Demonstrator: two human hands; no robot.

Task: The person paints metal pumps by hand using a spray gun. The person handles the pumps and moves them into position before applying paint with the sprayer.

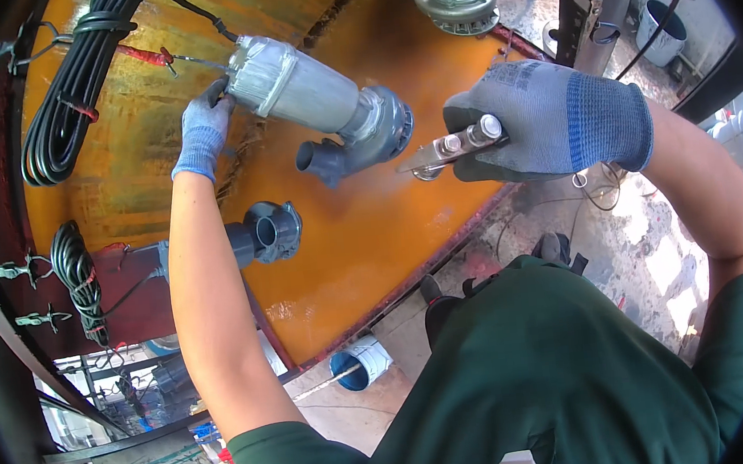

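Over the orange-stained panel [375, 267], near the middle of my view: the grey pump [309, 90], lying aslant, motor end up and to the left, round base [392, 123] down to the right. A red-wrapped hook [144, 55] sits on the line leading to the motor end. Left hand [208, 127], gloved: fingertips at the edge of that end; how tightly they close, I cannot tell. Right hand [522, 119], gloved: wrapped round the metal spray gun [448, 148], nozzle toward the round base, a gap between.

Step in hand, my judgement: coating this pump, with the left hand steadying or turning it. Trigger state not readable. Casing looks paler than base; possibly uneven cover, possibly glare.

Next move, as I judge it, calls for a small turn from the left and an even sweep of the gun along the casing, nozzle off the surface. Second pump [273, 232]: partly behind my left forearm.
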